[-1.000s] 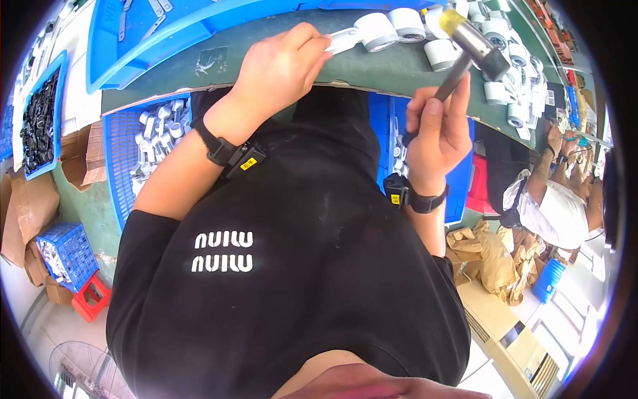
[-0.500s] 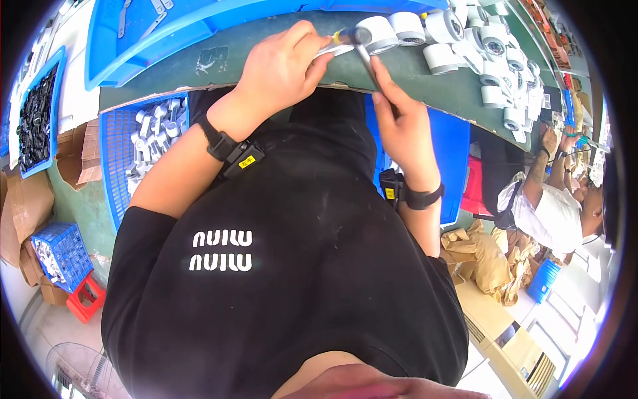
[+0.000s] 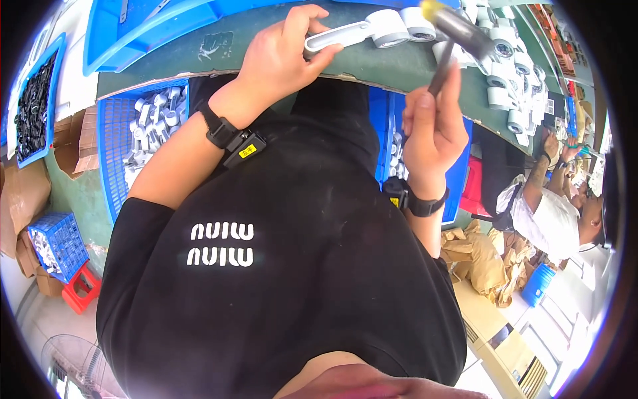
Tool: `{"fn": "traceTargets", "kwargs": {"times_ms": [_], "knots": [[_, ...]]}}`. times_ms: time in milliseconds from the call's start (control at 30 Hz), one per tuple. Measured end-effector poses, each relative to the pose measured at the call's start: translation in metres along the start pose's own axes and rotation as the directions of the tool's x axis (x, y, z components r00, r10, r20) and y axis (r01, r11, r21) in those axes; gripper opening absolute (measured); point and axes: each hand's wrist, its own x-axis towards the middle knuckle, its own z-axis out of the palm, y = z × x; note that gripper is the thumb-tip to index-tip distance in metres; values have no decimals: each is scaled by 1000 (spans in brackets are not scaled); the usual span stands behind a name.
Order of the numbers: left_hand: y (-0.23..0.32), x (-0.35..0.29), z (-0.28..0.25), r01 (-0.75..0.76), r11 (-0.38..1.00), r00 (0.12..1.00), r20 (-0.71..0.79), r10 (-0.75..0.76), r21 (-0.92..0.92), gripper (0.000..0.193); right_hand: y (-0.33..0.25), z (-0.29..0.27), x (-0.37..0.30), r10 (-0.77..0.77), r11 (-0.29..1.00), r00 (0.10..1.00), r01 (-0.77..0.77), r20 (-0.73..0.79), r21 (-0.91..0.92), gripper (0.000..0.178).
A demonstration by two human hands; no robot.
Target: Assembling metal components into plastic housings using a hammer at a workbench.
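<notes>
At the far edge of my lap, my left hand (image 3: 276, 66) grips the end of a white handle-shaped part (image 3: 342, 38) between thumb and fingers. The part lies over the green table (image 3: 266, 43), and its far end meets a white round piece (image 3: 387, 28). My right hand (image 3: 435, 126) is wrapped round the shaft of a hammer (image 3: 465, 32) with a dark, yellow-tipped head. The hammer head is raised above the white round pieces, to the right of the held part and apart from it.
A pile of white round parts (image 3: 508, 80) covers the table's right side. A blue tray (image 3: 193, 30) stands at the back left. Below the table are a blue basket (image 3: 109, 146) of white parts and another blue bin (image 3: 455, 166). A co-worker (image 3: 545, 213) sits at the right.
My right hand has swung the hammer up and right, away from the white part. The part in my left hand now shows fully; my left hand has shifted slightly.
</notes>
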Motion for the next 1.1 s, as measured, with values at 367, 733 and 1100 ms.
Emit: {"fn": "traceTargets", "kwargs": {"times_ms": [367, 733, 1100], "knots": [[-1, 0, 0, -14, 999, 1000, 5, 14, 49, 54, 24, 6, 1, -10, 912, 999, 28, -46, 409, 48], [2, 2, -12, -91, 985, 994, 78, 80, 146, 19, 20, 5, 3, 91, 964, 995, -77, -45, 256, 52], [-2, -80, -175, 727, 93, 566, 517, -642, -681, 35, 32, 7, -21, 302, 861, 951, -242, -67, 448, 37]]}}
